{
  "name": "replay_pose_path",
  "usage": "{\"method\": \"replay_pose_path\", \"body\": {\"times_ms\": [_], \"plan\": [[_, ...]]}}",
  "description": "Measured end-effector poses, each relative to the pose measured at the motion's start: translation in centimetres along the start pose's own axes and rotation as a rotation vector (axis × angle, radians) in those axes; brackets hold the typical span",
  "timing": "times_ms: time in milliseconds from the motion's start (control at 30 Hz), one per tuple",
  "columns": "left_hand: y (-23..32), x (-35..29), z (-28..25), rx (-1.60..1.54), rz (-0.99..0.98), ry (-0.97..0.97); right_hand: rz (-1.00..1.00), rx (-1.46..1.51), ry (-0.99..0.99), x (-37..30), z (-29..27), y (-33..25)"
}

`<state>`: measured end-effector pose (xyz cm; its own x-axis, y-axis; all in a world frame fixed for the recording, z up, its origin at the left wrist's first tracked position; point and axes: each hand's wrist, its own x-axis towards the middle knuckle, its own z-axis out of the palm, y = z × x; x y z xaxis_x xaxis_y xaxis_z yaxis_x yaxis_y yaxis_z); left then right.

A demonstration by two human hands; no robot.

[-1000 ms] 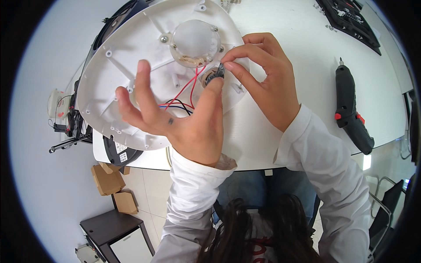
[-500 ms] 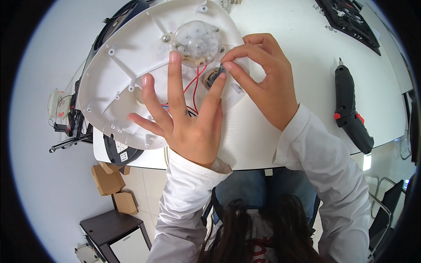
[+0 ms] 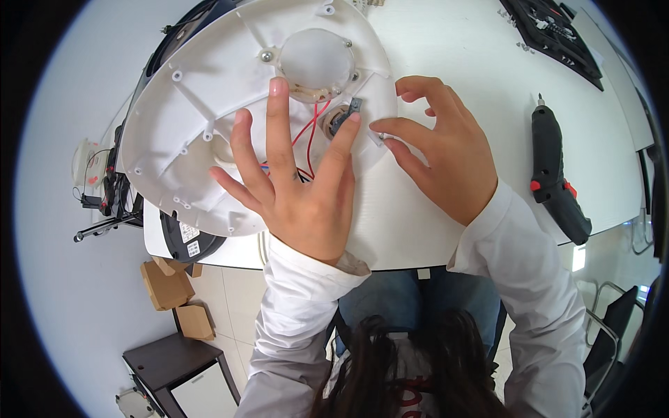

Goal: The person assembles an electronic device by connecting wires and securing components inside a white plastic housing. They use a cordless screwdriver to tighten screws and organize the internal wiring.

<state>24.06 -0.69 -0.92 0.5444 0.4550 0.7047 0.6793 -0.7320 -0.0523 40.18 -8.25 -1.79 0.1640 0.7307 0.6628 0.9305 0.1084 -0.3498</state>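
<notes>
A large white plastic shell (image 3: 230, 76) lies on the table, inner side up, with a round clear housing (image 3: 317, 59) fixed in it. Red wires (image 3: 311, 136) run down from the housing. My left hand (image 3: 300, 181) spreads over the shell. Its index fingertip presses on a small dark grey part (image 3: 345, 118), which sits over a round piece below the housing; the thumb is mostly hidden. At the shell's right edge, my right hand (image 3: 446, 150) has thumb and index apart around a small white tab (image 3: 378, 138). Whether it touches the tab I cannot tell.
A black power screwdriver (image 3: 550, 171) lies on the right of the table, bit pointing away. A black tray (image 3: 554, 38) of small parts is at the far right, with loose screws (image 3: 524, 47) beside it. A black base (image 3: 188, 237) shows under the shell's near left edge.
My right hand has let go of the small dark part and moved right and nearer, to the shell's edge. My left index finger stays on the part.
</notes>
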Motion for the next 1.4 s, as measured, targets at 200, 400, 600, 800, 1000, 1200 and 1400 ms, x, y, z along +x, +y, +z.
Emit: {"method": "replay_pose_path", "body": {"times_ms": [200,400,600,800,1000,1200,1400], "plan": [[-0.1,0.0,0.1,-0.035,0.015,-0.027,-0.022,-0.079,-0.072,-0.4,-0.1,0.3],[-0.1,0.0,0.1,-0.087,-0.014,-0.056,0.024,-0.024,-0.141,-0.1,-0.4,0.5],[-0.1,0.0,-0.2,-0.091,-0.023,-0.100,0.097,0.116,-0.073,0.1,-0.8,0.3],[-0.1,-0.1,-0.2,-0.108,-0.033,-0.106,0.260,0.307,-0.066,1.0,-2.8,-0.8],[-0.1,0.0,-0.3,-0.128,-0.031,-0.100,0.219,0.325,-0.033,1.1,-2.0,-0.6],[0.0,0.0,-0.3,-0.148,-0.033,-0.101,0.298,0.502,0.016,1.2,-1.2,-1.0],[-0.1,-0.1,-0.2,-0.148,-0.033,-0.091,0.214,0.440,0.037,1.9,-1.1,-1.1]]}}
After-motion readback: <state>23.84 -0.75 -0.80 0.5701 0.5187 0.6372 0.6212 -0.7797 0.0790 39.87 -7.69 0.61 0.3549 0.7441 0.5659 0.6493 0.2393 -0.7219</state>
